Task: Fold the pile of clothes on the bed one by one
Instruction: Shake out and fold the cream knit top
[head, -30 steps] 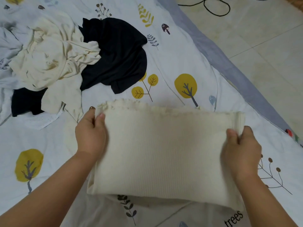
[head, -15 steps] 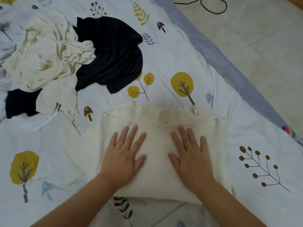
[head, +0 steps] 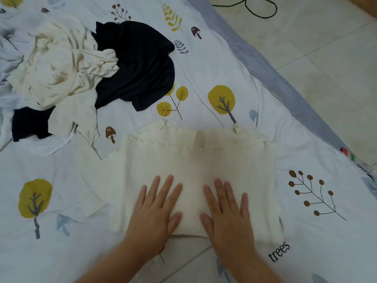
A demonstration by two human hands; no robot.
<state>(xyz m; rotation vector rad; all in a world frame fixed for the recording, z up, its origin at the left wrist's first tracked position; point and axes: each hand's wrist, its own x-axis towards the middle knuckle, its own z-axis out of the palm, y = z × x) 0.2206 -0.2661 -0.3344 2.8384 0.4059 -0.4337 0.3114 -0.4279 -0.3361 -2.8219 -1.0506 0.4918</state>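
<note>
Far left on the bed (head: 204, 64): unfolded pile, a crumpled cream garment (head: 61, 72) over a black garment (head: 138, 66). Centre: folded cream ribbed top (head: 195, 160) lies flat on the sheet. Your left hand (head: 157, 209) and right hand (head: 228, 211) press on its near half, fingers straight and spread, gripping nothing. Right: tiled floor (head: 326, 58).

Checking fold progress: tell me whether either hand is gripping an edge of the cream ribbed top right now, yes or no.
No. The left hand and right hand both lie flat, fingers straight, on the cream ribbed top.
</note>
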